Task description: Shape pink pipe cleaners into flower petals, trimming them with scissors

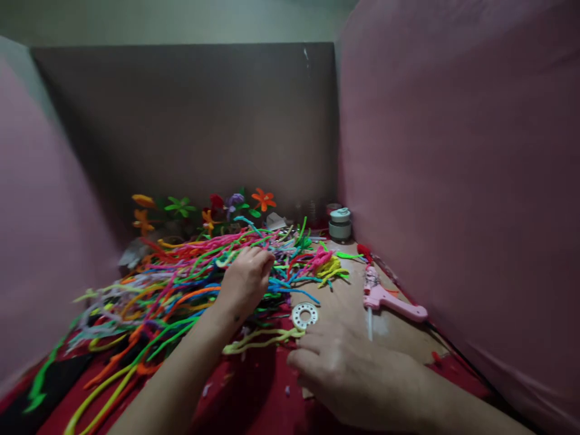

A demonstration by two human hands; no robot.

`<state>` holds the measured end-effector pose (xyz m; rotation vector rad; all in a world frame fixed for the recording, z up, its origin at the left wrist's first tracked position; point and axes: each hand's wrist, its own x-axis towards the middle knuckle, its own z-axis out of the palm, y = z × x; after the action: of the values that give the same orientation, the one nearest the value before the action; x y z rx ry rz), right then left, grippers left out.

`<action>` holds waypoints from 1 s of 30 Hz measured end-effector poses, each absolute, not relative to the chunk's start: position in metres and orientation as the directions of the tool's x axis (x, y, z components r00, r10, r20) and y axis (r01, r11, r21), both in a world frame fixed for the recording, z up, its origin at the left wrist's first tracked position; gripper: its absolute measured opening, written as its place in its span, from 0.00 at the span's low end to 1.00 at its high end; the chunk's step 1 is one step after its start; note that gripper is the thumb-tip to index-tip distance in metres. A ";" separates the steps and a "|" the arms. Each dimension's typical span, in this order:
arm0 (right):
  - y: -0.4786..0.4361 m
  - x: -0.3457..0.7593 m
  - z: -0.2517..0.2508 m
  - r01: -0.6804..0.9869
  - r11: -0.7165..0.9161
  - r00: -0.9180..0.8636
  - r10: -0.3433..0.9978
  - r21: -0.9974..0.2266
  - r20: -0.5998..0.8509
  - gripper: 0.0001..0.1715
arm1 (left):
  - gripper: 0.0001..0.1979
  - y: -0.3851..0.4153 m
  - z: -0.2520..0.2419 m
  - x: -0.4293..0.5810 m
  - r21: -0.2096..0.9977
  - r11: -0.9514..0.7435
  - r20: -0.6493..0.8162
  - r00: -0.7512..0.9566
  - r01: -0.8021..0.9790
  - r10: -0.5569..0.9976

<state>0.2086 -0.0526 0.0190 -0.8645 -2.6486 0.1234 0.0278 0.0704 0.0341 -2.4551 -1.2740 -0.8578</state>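
Observation:
My left hand (248,279) is over the pile of colourful pipe cleaners (190,284), its fingers curled together. What they hold, if anything, is hidden. My right hand (347,368) is closed, low at the front edge of the cardboard. From its fingertips a pale yellow pipe cleaner (263,339), doubled into two strands, runs to the left. Just above those fingers is a white ring-shaped disc (305,315) with small holes around it; I cannot tell whether the fingers touch it.
A pink glue gun (394,303) rests on the brown cardboard (344,296) to the right. Behind are a lidded jar (339,226) and several pipe-cleaner flowers, one orange (263,199). Red cloth (254,386) covers the front. Pink walls (462,181) stand on both sides.

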 end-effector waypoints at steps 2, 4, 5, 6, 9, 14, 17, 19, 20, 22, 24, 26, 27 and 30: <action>-0.048 0.190 0.028 0.471 0.878 -0.820 0.472 -0.087 0.324 0.04 | 0.10 0.066 0.045 -0.002 0.109 -0.517 0.669 0.322 0.849 0.670; -0.040 0.174 0.034 0.386 0.922 -0.856 0.368 -0.023 0.364 0.03 | 0.10 0.064 0.055 -0.034 0.259 -0.387 0.707 0.099 0.885 0.700; -0.036 0.167 0.035 0.349 0.937 -0.863 0.326 -0.010 0.386 0.04 | 0.11 0.064 0.060 -0.050 0.349 -0.296 0.697 -0.035 0.889 0.716; -0.032 0.162 0.035 0.326 0.945 -0.864 0.300 -0.006 0.405 0.05 | 0.12 0.064 0.064 -0.065 0.428 -0.202 0.670 -0.158 0.881 0.726; -0.021 0.153 0.028 0.336 0.942 -0.818 0.293 -0.003 0.496 0.08 | 0.14 0.072 0.068 -0.105 0.499 -0.047 0.582 -0.294 0.866 0.758; -0.012 0.158 0.014 0.456 0.885 -0.645 0.398 -0.089 0.653 0.11 | 0.12 0.099 0.063 -0.128 0.416 -0.042 0.536 -0.207 0.908 0.818; -0.011 0.160 0.014 0.472 0.876 -0.608 0.406 -0.101 0.682 0.11 | 0.13 0.116 0.063 -0.113 0.304 -0.086 0.566 -0.107 0.949 0.817; -0.012 0.159 0.016 0.488 0.869 -0.614 0.409 -0.082 0.675 0.10 | 0.12 0.126 0.063 -0.098 0.224 -0.133 0.573 -0.020 0.965 0.819; -0.012 0.158 0.017 0.495 0.865 -0.616 0.414 -0.080 0.670 0.10 | 0.11 0.131 0.063 -0.090 0.192 -0.155 0.569 0.019 0.969 0.822; -0.013 0.156 0.018 0.482 0.870 -0.597 0.410 -0.100 0.690 0.11 | 0.10 0.139 0.061 -0.077 0.150 -0.178 0.559 0.065 0.972 0.826; -0.013 0.155 0.020 0.440 0.884 -0.570 0.413 -0.161 0.711 0.11 | 0.08 0.145 0.057 -0.069 0.135 -0.182 0.552 0.079 0.974 0.830; -0.012 0.155 0.022 0.371 0.892 -0.540 0.433 -0.258 0.722 0.10 | 0.08 0.148 0.053 -0.067 0.143 -0.179 0.551 0.072 0.973 0.831; -0.011 0.155 0.024 0.340 0.885 -0.528 0.459 -0.317 0.715 0.09 | 0.08 0.150 0.052 -0.069 0.156 -0.176 0.552 0.062 0.972 0.832; -0.001 0.151 0.031 0.296 0.834 -0.522 0.549 -0.465 0.653 0.08 | 0.09 0.152 0.050 -0.077 0.220 -0.156 0.545 0.012 0.963 0.839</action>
<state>0.1510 -0.0010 0.0305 -0.6155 -2.1511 0.3749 -0.0771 0.1520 0.0502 -2.0695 -1.8855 -0.8526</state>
